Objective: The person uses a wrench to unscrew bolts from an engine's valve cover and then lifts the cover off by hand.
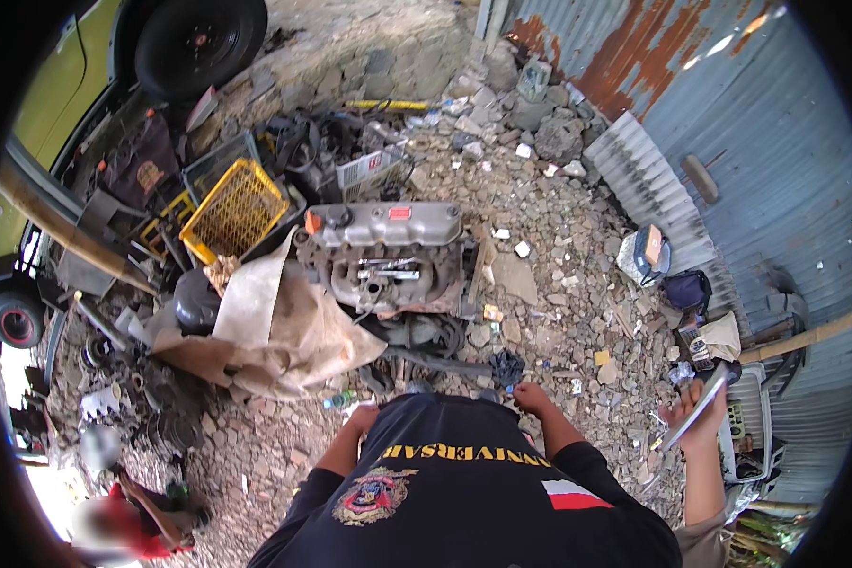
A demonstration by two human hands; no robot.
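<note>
My left hand (362, 417) hangs low beside the front of my black shirt (473, 473). Its fingers are mostly hidden, and a pale scrap (352, 410) shows next to it. On the other side my right hand (534, 399) is closed with the fingers curled in; whatever it may hold is too small to make out. A crumpled black plastic bag (507, 365) lies on the ground just beyond it. Ahead of both hands sits a grey engine (388, 260) with a metal valve cover (388, 223). Shiny metal tools (390, 270) lie on its near side.
Another person's hand (702, 417) holds a flat device (696, 412) at the right. Left of the engine are a brown sheet (284, 350) and a yellow crate (237, 210). A person (128, 521) sits at lower left. Rubble (540, 312) covers the ground beside a corrugated wall (776, 142).
</note>
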